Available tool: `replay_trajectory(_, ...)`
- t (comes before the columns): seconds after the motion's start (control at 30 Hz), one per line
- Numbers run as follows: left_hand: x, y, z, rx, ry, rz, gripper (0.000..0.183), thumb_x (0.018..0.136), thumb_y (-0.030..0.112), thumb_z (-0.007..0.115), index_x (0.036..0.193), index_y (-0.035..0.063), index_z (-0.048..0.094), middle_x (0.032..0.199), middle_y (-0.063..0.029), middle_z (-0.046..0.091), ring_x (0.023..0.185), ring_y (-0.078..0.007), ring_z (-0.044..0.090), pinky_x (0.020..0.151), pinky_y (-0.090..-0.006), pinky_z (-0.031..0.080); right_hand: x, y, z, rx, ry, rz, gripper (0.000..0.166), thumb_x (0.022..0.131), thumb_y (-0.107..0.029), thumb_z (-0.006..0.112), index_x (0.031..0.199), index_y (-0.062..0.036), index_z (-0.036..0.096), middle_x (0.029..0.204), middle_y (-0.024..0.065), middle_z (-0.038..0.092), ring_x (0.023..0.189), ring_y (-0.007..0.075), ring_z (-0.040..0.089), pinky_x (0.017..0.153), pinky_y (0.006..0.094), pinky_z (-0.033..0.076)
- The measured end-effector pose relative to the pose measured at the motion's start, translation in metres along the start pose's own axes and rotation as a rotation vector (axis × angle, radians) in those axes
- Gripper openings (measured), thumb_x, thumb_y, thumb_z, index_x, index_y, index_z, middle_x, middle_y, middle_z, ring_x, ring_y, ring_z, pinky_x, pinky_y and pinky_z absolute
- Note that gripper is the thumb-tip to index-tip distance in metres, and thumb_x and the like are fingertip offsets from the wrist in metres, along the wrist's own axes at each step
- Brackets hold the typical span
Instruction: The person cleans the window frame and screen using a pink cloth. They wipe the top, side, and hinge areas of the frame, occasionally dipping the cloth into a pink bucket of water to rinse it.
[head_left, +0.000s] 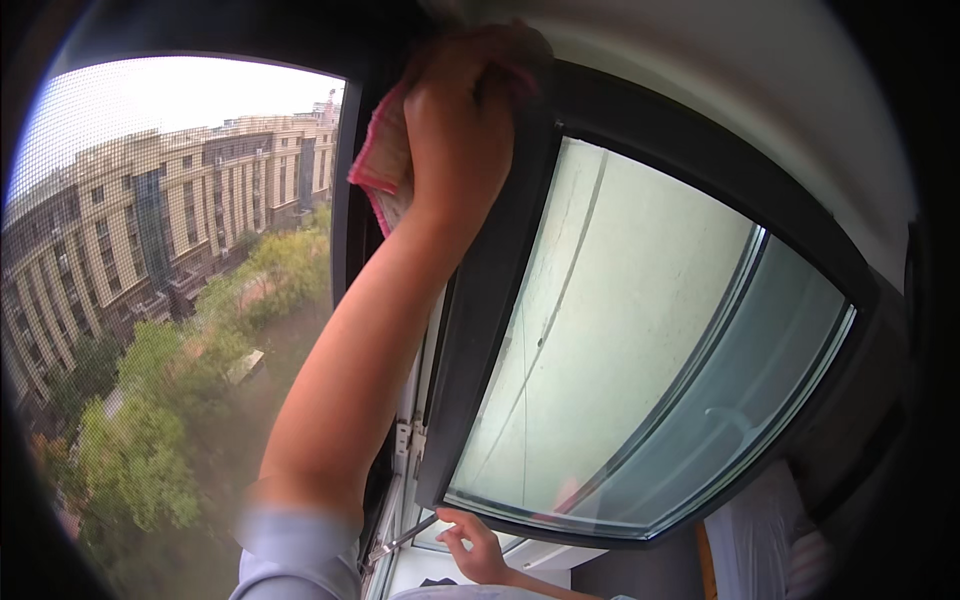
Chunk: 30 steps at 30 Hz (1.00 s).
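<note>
My left hand (461, 127), raised at the top of the view, presses a cleaning cloth (386, 157) with pink edging against the upper part of the dark window frame (487, 330). The fingers and the far part of the cloth are blurred and partly hidden. Low in the view, my right hand (476, 551) has its fingers loosely bent and apart, with nothing seen between them. Its fingertips are close to the lower corner of the open glass sash (622, 315) and the metal stay arm (405, 538); whether they touch is hard to tell.
An insect screen (187, 225) fills the left opening, with trees and a building beyond. A metal hinge (411, 439) sits on the frame's inner side. Beneath the sash is a white sill (551, 581). Plastic-covered things (757, 532) stand at the lower right.
</note>
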<state>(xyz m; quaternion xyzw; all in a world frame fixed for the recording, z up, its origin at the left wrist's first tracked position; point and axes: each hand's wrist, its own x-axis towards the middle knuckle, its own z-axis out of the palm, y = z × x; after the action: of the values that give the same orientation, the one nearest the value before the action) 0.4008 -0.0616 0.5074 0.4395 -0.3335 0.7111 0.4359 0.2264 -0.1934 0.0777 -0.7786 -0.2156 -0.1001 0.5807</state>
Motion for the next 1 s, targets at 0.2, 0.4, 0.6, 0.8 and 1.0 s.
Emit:
replay_trajectory(0.2, -0.021, 0.014, -0.017, 0.061, 0.043, 0.153, 0.023, 0.083, -0.002, 0.065, 0.105, 0.0016, 0.071, 0.105, -0.0173, 0.07, 0.101, -0.0315, 0.068, 0.088, -0.0358, 0.053, -0.003, 0.002, 0.0, 0.0, -0.01, 0.05, 0.033, 0.093, 0.002, 0.057, 0.125, -0.0002, 0.054, 0.122, 0.013, 0.063, 0.088, 0.0174, 0.072, 0.081, 0.0288, 0.053)
replay_trajectory(0.4, -0.005, 0.031, -0.005, 0.114, -0.045, 0.315, 0.02, 0.083, -0.008, 0.062, 0.101, -0.0008, 0.071, 0.1, -0.0146, 0.071, 0.099, -0.0262, 0.068, 0.088, -0.0322, 0.052, -0.001, -0.003, -0.002, -0.032, 0.001, 0.073, 0.031, 0.093, 0.002, 0.057, 0.124, 0.0002, 0.055, 0.122, 0.013, 0.063, 0.088, 0.0177, 0.071, 0.081, 0.0279, 0.053)
replay_trajectory(0.6, -0.007, 0.029, -0.011, -0.005, -0.122, 0.197, 0.019, 0.086, -0.01, 0.06, 0.099, -0.0024, 0.071, 0.097, -0.0146, 0.072, 0.092, -0.0258, 0.07, 0.083, -0.0323, 0.055, -0.002, 0.013, 0.007, -0.02, -0.03, -0.008, 0.029, 0.093, 0.002, 0.056, 0.122, 0.0001, 0.057, 0.123, 0.0142, 0.061, 0.089, 0.0181, 0.071, 0.08, 0.028, 0.053)
replay_trajectory(0.8, -0.085, 0.049, -0.057, 0.06, -0.316, 0.066, 0.026, 0.082, -0.012, 0.062, 0.102, -0.0009, 0.073, 0.094, -0.0178, 0.072, 0.089, -0.0274, 0.072, 0.081, -0.0327, 0.057, -0.002, -0.001, 0.004, -0.068, -0.031, 0.045, 0.027, 0.092, 0.002, 0.057, 0.12, -0.0004, 0.058, 0.121, 0.0139, 0.062, 0.09, 0.0187, 0.071, 0.079, 0.0283, 0.054)
replay_trajectory(1.0, -0.036, 0.029, -0.036, 0.243, -0.208, 0.265, 0.034, 0.084, 0.0, 0.064, 0.117, 0.0033, 0.067, 0.126, -0.0208, 0.057, 0.104, -0.0369, 0.061, 0.087, -0.0375, 0.051, 0.073, -0.083, -0.041, -0.295, 0.211, -0.511, 0.024, 0.086, 0.005, 0.063, 0.109, 0.0, 0.064, 0.117, 0.02, 0.065, 0.099, 0.0318, 0.067, 0.08, 0.0338, 0.056)
